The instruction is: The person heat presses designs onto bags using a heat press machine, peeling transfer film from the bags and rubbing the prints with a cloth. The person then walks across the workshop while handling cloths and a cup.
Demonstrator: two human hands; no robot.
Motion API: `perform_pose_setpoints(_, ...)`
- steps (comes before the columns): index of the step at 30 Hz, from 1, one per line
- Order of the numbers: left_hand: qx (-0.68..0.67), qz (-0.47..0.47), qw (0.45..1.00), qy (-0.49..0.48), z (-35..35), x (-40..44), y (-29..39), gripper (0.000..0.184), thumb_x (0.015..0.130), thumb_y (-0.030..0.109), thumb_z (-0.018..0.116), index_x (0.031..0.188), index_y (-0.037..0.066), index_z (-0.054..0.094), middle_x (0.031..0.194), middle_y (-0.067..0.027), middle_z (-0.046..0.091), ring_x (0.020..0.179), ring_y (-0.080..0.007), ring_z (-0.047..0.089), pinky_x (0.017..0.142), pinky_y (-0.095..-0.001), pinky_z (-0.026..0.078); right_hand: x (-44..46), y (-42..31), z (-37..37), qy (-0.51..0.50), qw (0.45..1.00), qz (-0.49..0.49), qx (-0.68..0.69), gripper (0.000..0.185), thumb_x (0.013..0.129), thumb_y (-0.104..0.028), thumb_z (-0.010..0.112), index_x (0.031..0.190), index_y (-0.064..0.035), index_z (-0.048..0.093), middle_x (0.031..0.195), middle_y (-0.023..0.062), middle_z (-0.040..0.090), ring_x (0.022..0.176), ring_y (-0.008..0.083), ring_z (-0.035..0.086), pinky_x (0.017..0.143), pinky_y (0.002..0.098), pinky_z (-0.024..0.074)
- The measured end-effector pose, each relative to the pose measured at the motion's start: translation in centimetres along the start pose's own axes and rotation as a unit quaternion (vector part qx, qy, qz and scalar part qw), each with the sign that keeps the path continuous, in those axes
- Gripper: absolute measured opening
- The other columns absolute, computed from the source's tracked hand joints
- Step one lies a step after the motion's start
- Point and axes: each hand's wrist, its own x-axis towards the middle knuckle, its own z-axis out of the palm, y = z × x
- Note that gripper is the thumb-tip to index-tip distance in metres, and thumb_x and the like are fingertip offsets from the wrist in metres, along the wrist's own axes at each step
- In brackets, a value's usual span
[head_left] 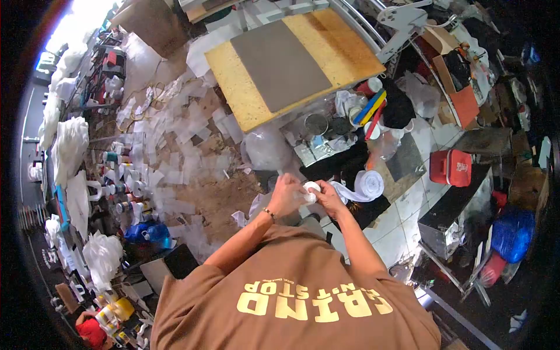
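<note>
In front of my chest, my right hand grips a small white round roll that looks like tape, with the thumb across its face. My left hand, a bracelet at its wrist, is at the roll's left side with fingers curled in. Whether those fingers pinch a loose end of the roll is too small to tell. Just right of my right hand lies a larger roll of white fabric strip, its loose tail running back toward that hand.
Ahead is a wooden board bearing a grey pad. Below its edge are tubs and blue, yellow and red-handled squeegees. A red box stands right. Paper scraps litter the floor at left, beside shelves of jars.
</note>
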Motion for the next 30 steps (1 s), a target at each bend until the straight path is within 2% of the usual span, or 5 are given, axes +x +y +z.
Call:
perform_pose_setpoints(3,-0.164,-0.292,0.939,-0.070,-1.2,0.6,-2.4,0.037,0.068,0.023,0.087,0.088,0.003,0.063,0.092,-0.0087,0.061,0.082,-0.0207,0.059,0.068,-0.0333,0.048,2.5,-0.1,1.6,-0.023,0.997,-0.031,-0.064,0.016,0.087,-0.012,0.073,0.099,-0.0076,0.063,0.096,0.0005,0.066,0.084,0.0087,0.061,0.074,0.0254,0.0487)
perform_pose_setpoints(13,-0.236,-0.352,0.903,-0.078,-1.9,-4.2,-15.6,0.031,0.075,0.015,0.079,0.096,-0.003,0.064,0.078,-0.0075,0.066,0.067,-0.0115,0.062,0.058,-0.0288,0.049,8.7,2.0,6.3,0.048,0.990,0.094,-0.096,0.038,0.091,-0.031,0.071,0.120,-0.0110,0.056,0.104,0.0001,0.062,0.092,0.0117,0.061,0.077,0.0279,0.0498)
perform_pose_setpoints(16,-0.133,-0.551,0.824,-0.020,-2.3,-2.7,-17.8,0.043,0.069,0.024,0.083,0.101,0.000,0.069,0.095,-0.0162,0.072,0.091,-0.0248,0.070,0.080,-0.0356,0.053,9.2,1.8,4.0,0.059,0.979,0.119,-0.157,0.035,0.092,-0.034,0.069,0.118,-0.0130,0.059,0.104,-0.0005,0.062,0.095,0.0111,0.061,0.076,0.0283,0.0508)
perform_pose_setpoints(21,-0.061,-0.525,0.848,0.035,3.9,-2.1,-29.8,0.069,0.066,0.041,0.085,0.115,-0.003,0.065,0.118,-0.0231,0.066,0.111,-0.0352,0.063,0.092,-0.0421,0.050,10.1,-0.2,-0.5,0.111,0.967,0.138,-0.185,0.036,0.088,-0.030,0.074,0.115,-0.0106,0.060,0.100,0.0001,0.063,0.086,0.0109,0.062,0.070,0.0273,0.0521)
perform_pose_setpoints(30,-0.107,-0.468,0.863,-0.158,-3.4,-11.8,-25.2,0.035,0.080,0.034,0.071,0.095,0.002,0.070,0.077,-0.0124,0.069,0.073,-0.0201,0.066,0.070,-0.0377,0.051,16.2,2.0,-8.4,0.185,0.955,0.112,-0.202,0.079,0.078,-0.034,0.082,0.137,-0.0080,0.037,0.100,0.0058,0.057,0.082,0.0151,0.056,0.064,0.0323,0.0512)
